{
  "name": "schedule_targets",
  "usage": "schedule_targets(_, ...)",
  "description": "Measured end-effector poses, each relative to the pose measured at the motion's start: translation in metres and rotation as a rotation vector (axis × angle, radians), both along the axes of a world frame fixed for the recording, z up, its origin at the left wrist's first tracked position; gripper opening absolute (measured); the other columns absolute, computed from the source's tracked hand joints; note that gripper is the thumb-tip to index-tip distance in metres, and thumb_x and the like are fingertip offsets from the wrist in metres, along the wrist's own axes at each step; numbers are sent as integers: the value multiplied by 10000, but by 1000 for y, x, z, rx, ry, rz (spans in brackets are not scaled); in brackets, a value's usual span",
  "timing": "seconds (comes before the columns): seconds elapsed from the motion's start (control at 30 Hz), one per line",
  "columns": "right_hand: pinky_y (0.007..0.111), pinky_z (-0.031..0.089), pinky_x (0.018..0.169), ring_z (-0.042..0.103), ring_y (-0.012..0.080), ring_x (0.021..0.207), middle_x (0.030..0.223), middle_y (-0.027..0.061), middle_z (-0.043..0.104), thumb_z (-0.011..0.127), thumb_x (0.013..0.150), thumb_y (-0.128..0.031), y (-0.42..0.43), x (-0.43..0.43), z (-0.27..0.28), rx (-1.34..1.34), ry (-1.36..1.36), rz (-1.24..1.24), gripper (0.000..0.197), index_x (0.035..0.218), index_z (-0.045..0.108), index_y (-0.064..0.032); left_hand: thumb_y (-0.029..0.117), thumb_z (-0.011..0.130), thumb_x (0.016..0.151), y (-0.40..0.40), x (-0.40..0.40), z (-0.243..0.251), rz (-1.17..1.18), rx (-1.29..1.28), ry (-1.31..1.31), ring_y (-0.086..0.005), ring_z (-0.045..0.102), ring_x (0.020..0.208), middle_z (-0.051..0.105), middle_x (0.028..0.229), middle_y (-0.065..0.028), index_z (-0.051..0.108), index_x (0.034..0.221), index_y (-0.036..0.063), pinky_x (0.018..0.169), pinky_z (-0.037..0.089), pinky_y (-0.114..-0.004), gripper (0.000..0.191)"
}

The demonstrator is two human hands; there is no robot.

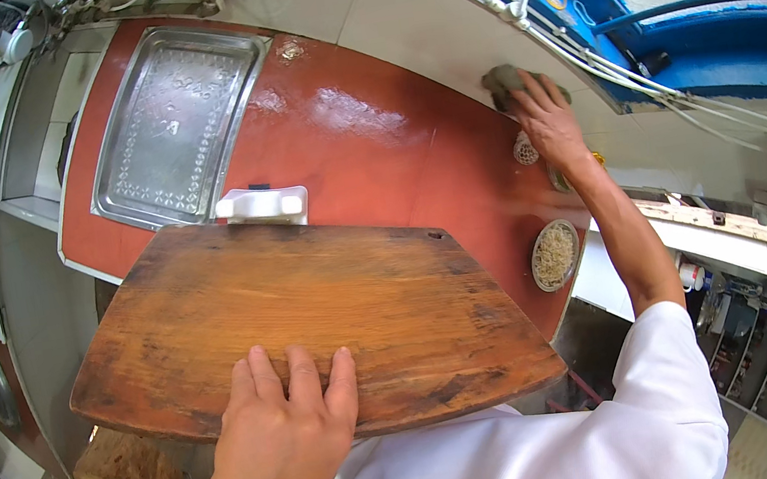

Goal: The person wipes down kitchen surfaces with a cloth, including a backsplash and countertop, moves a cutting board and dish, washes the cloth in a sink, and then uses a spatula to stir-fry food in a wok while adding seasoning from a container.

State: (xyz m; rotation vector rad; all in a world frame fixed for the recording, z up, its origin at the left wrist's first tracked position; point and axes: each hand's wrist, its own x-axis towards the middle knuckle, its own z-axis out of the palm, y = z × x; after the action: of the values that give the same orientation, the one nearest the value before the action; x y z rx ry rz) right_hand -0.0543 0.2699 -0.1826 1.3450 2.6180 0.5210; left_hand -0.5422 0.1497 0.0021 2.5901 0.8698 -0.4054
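A large worn wooden board (306, 318) lies in front of my body, over the near side of a red countertop (373, 167). My left hand (291, 417) rests on the board's near part, fingers apart and pointing away from me. Farther off to the right, my right hand (547, 114) holds a grey-green cloth (505, 86) against the tiled wall, just above the counter's back edge. Below that hand stands a small patterned glass (525, 148). A bowl of pale shredded food (555, 255) is by the counter's right end. Wet shine shows on the red surface.
A metal tray (176, 122) lies at the counter's left, with a white plastic holder (263, 207) beside the board's far edge. White pipes (570, 48) run along the wall below a blue window frame (698, 55). A wooden block (128, 471) stands at lower left, shelves (755, 340) at right.
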Motion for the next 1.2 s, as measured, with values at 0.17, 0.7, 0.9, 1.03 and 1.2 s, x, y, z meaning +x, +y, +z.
schedule_targets(0.17,416,425,955,520,316,1112,1242,112,551,643,798,-48,-30,-19,35,244,148,-313,266,1057,702,-69,117,571,796,6,1,2,-24,-12,11,-447,599,1026,595,1112,-239,569,1302,31,932,486,-463,514)
schedule_targets(0.7,385,489,919,608,278,1094,1204,175,613,618,836,-45,-27,-69,-108,56,1564,-937,376,1203,610,37,69,596,754,24,16,10,32,-67,75,-354,590,984,594,1055,-167,595,1274,95,892,488,-424,521)
schedule_targets(0.9,438,401,1104,517,307,1239,1345,188,525,487,996,-97,-28,-73,-128,-117,3082,-999,369,1327,466,65,29,636,686,21,16,13,71,-59,57,-373,593,1027,599,1089,-168,584,1283,88,870,498,-450,602)
schedule_targets(1.03,418,385,1104,505,293,1210,1293,148,553,422,1014,-157,38,-77,-110,-198,3209,-958,280,1211,552,-6,4,654,638,23,24,14,72,-55,58,-373,595,1014,599,1077,-166,587,1272,82,849,507,-452,642)
schedule_targets(1.2,465,429,1061,543,312,1146,1231,146,576,412,994,-131,50,-76,-98,-257,3373,-974,229,1132,558,-20,45,658,695,26,28,14,84,-107,64,-360,605,932,598,1053,-172,603,1256,62,802,517,-434,565)
